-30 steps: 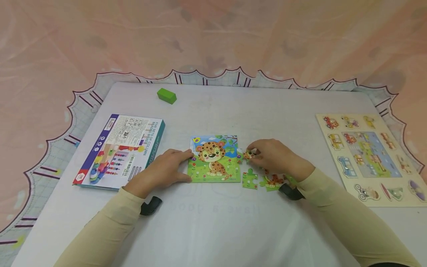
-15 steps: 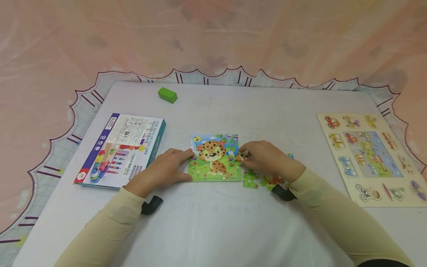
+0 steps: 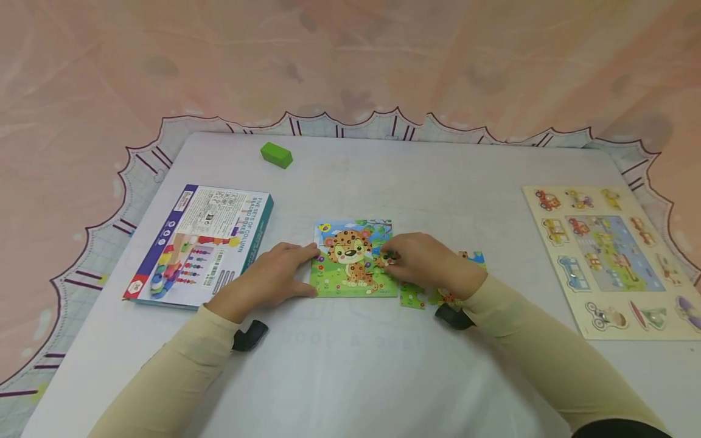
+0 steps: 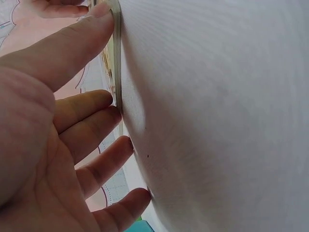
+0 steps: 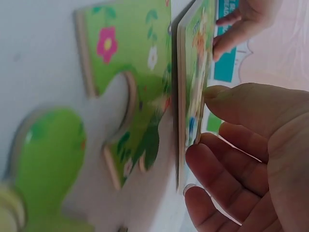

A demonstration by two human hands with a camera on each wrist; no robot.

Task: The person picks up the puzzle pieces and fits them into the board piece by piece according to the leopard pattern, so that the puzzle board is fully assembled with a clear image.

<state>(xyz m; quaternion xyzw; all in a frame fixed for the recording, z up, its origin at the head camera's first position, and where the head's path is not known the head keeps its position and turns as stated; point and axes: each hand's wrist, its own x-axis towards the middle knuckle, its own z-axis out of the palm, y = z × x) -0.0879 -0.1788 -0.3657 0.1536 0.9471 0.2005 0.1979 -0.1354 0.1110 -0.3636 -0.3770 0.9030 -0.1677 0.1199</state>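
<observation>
A square leopard picture puzzle board (image 3: pixel 331 283) lies on the white table, its thin edge (image 4: pixel 118 63) showing in the left wrist view. My left hand (image 3: pixel 268 280) rests against the board's left side, its fingers fairly straight. Over the right part of the board, my right hand (image 3: pixel 429 263) pinches a small puzzle piece (image 3: pixel 386 260) between thumb and fingers. In the right wrist view the piece (image 5: pixel 202 116) is seen nearly edge-on at the board's surface; whether it lies flat cannot be told. Loose green puzzle pieces (image 3: pixel 412 296) lie right of the board, partly hidden by my right hand.
A bead toy box (image 3: pixel 197 243) lies at the left, near my left hand. Farther back is a green block (image 3: pixel 276 155). At the right lies a wooden board with vehicle pictures (image 3: pixel 619 261). Another loose piece (image 3: pixel 475 258) shows behind my right wrist.
My right hand has moved left with the puzzle piece, from beside the board to over its right part. My left hand has stayed at the board's left side.
</observation>
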